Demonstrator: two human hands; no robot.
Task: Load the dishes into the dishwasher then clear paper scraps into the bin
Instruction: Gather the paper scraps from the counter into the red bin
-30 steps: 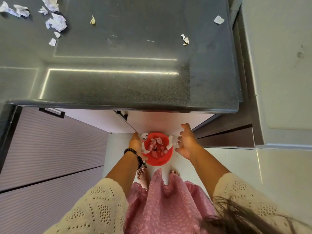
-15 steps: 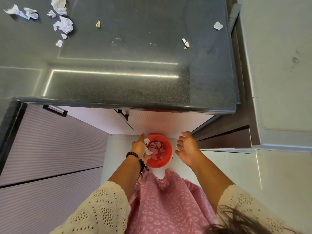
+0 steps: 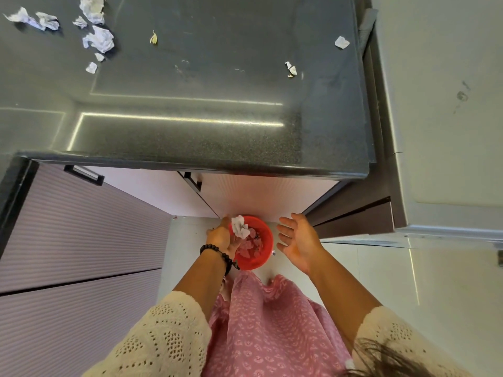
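A small red bin stands on the floor below the counter edge, with several pale paper scraps lying inside it. My left hand, with a black bead bracelet on the wrist, is at the bin's left rim and holds a crumpled white paper scrap over the opening. To the right of the bin my right hand hovers empty, palm up and fingers spread. More white scraps lie on the dark countertop: a cluster at the far left, a pair and a single one at the far right.
The countertop's front edge overhangs the bin. Ribbed cabinet fronts fill the left side, with a black handle above the bin. A white appliance and dark panels stand at the right. My pink skirt covers my feet.
My right hand has drawn back to the right of the bin and spread its fingers. The scraps seen at the rim are now inside. My left hand stays at the rim with one scrap.
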